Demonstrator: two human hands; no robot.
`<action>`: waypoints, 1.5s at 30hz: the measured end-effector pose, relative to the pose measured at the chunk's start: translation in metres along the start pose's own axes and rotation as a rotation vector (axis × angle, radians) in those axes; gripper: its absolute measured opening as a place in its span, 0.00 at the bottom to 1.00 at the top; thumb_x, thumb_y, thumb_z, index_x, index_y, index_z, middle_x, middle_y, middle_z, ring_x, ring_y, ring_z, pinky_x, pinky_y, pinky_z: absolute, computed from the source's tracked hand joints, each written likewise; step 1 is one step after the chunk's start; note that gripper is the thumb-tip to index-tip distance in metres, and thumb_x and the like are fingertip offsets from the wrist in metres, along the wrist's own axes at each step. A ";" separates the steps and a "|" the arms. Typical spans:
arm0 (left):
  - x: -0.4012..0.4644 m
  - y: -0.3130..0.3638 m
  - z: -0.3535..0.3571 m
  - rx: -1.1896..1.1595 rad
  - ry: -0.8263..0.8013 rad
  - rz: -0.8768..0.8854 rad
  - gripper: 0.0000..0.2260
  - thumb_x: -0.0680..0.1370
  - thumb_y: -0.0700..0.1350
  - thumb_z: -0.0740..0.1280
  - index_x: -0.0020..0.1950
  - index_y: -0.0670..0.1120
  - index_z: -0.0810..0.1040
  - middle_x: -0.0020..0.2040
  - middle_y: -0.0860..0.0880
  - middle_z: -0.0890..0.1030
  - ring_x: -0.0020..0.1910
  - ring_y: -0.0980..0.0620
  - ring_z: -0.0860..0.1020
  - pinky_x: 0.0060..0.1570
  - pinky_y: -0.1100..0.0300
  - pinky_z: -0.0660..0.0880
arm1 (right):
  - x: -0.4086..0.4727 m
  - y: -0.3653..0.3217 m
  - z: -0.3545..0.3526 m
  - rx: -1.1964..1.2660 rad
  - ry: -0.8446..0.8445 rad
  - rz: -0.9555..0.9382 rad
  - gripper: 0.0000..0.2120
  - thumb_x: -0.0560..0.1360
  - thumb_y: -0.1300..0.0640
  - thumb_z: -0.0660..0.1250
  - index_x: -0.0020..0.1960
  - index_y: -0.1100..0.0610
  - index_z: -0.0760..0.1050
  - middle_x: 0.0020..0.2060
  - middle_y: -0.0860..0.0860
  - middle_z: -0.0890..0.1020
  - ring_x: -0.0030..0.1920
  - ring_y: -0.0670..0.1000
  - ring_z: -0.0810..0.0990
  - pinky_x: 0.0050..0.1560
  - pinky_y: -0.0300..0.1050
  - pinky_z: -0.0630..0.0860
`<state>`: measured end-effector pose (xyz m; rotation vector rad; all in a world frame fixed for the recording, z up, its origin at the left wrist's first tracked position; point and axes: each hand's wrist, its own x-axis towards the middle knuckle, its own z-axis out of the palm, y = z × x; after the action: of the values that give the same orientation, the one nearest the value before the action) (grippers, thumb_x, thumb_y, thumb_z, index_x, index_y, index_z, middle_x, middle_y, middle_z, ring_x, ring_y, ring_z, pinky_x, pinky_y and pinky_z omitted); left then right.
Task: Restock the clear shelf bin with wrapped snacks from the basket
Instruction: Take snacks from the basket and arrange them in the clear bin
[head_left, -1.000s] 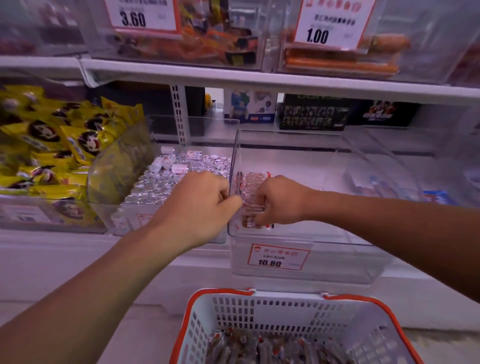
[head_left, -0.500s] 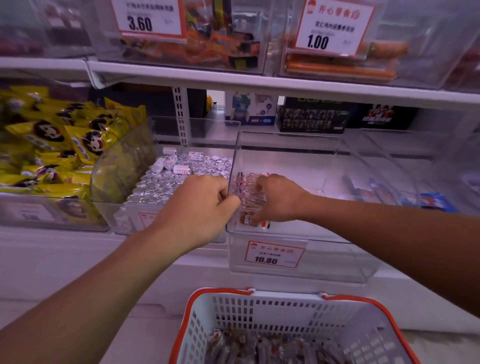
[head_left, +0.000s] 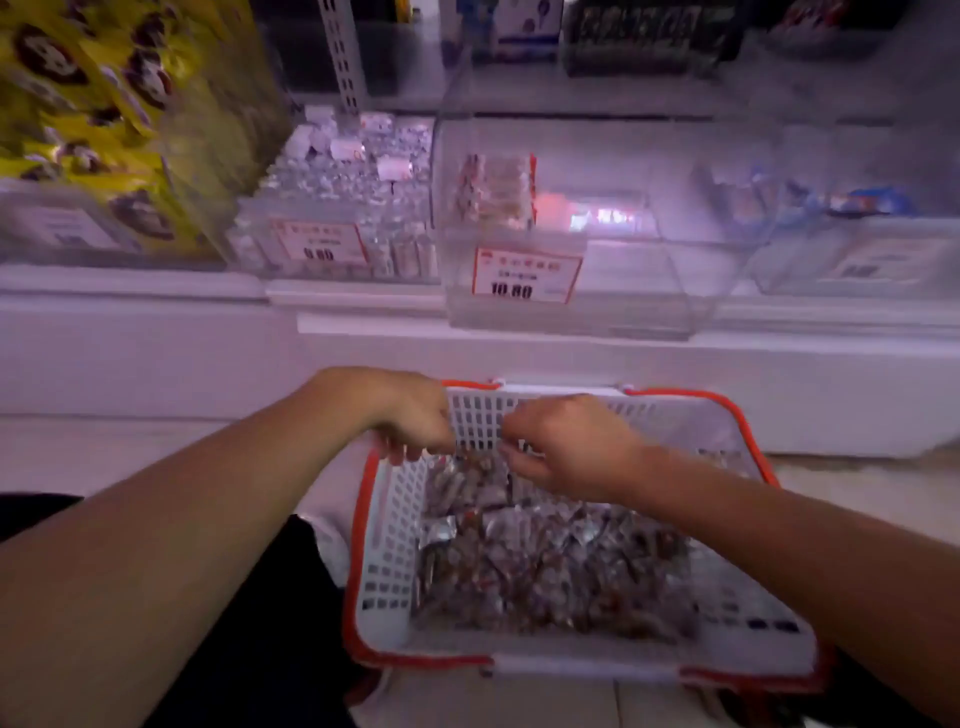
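The white basket with a red rim (head_left: 395, 525) sits low in front of me, holding a heap of wrapped snacks (head_left: 550, 566). My left hand (head_left: 410, 421) hangs over its far left corner with fingers pointing down and nothing seen in them. My right hand (head_left: 566, 447) is inside the far end of the basket, fingers curled onto the top snacks; blur hides whether it grips one. On the shelf above stands the clear bin (head_left: 613, 280) with a 10.80 price tag (head_left: 524, 273). A short row of the same snacks (head_left: 493, 192) stands at its left side.
Left of the clear bin is a bin of small silver-wrapped pieces (head_left: 343, 197), and further left are yellow packets (head_left: 98, 114). Another clear bin (head_left: 852, 244) stands to the right. The white shelf front (head_left: 156, 353) runs between the bins and the basket.
Both hands have left the clear bin and dropped to the basket. The row of snacks stays in the bin. My view has tilted down.
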<state>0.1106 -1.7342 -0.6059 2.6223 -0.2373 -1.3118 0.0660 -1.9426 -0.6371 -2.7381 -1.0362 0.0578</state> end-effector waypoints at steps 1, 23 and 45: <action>0.017 0.002 0.024 0.018 -0.025 -0.024 0.09 0.80 0.48 0.65 0.51 0.42 0.78 0.43 0.45 0.80 0.41 0.45 0.83 0.33 0.57 0.80 | -0.013 0.009 0.034 0.039 -0.304 0.150 0.12 0.77 0.49 0.65 0.57 0.52 0.79 0.53 0.54 0.83 0.55 0.56 0.81 0.53 0.49 0.77; 0.139 -0.010 0.239 0.313 -0.344 -0.178 0.17 0.81 0.39 0.65 0.69 0.34 0.73 0.68 0.37 0.74 0.66 0.40 0.75 0.67 0.51 0.71 | -0.130 0.081 0.205 0.575 -0.738 0.755 0.14 0.71 0.57 0.76 0.54 0.59 0.80 0.45 0.54 0.83 0.47 0.52 0.82 0.43 0.41 0.79; 0.090 0.004 0.174 -0.773 -0.243 -0.098 0.06 0.83 0.43 0.64 0.56 0.43 0.78 0.44 0.47 0.80 0.36 0.54 0.80 0.29 0.62 0.77 | -0.086 0.066 0.138 0.742 -0.264 0.766 0.17 0.83 0.47 0.56 0.53 0.61 0.73 0.41 0.53 0.76 0.40 0.51 0.77 0.50 0.57 0.81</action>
<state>0.0240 -1.7777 -0.7768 1.8464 0.3138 -1.3880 0.0291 -2.0221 -0.7894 -2.2632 0.0819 0.7606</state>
